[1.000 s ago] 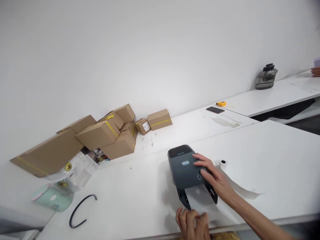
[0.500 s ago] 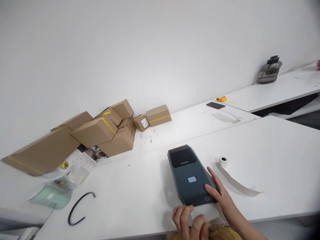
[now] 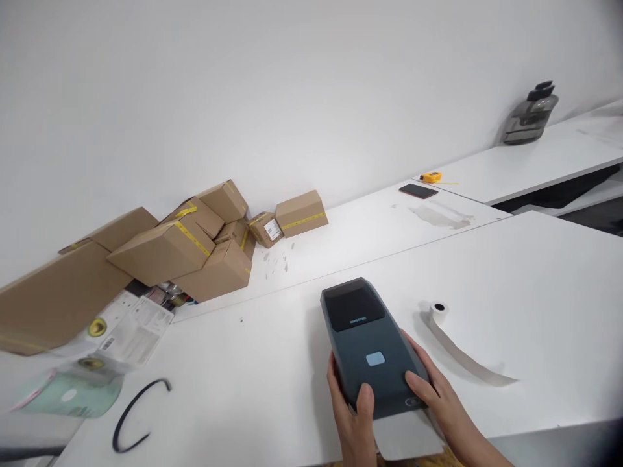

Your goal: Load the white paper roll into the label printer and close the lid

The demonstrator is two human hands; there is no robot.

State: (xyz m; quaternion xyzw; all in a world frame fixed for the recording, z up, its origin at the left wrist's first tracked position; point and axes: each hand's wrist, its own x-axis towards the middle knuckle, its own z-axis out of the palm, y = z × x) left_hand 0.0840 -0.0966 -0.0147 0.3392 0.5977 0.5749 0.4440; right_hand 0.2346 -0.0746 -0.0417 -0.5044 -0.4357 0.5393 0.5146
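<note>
A dark grey label printer [image 3: 368, 344] sits with its lid closed on the white table [image 3: 535, 272], near the front edge. My left hand [image 3: 354, 418] grips its near left corner, thumb on the top. My right hand [image 3: 435, 389] grips its near right side, thumb pressed on the lid. A white sheet of paper [image 3: 409, 436] sticks out from the printer's front slot, between my wrists. Just right of the printer lies a small white paper roll [image 3: 439, 309] with a long strip unrolled toward the right.
A pile of cardboard boxes [image 3: 185, 250] lies against the wall at the back left, with leaflets [image 3: 131, 331] and a green tape roll [image 3: 73, 395] in front. A black curved cable [image 3: 134, 415] lies at the left. A phone [image 3: 417, 191], yellow tape measure [image 3: 431, 176] and grey appliance [image 3: 530, 117] are farther back.
The printer's lid went from raised to closed. My right hand slid from the top to the near right side. My left hand let go of the paper and took the near left corner.
</note>
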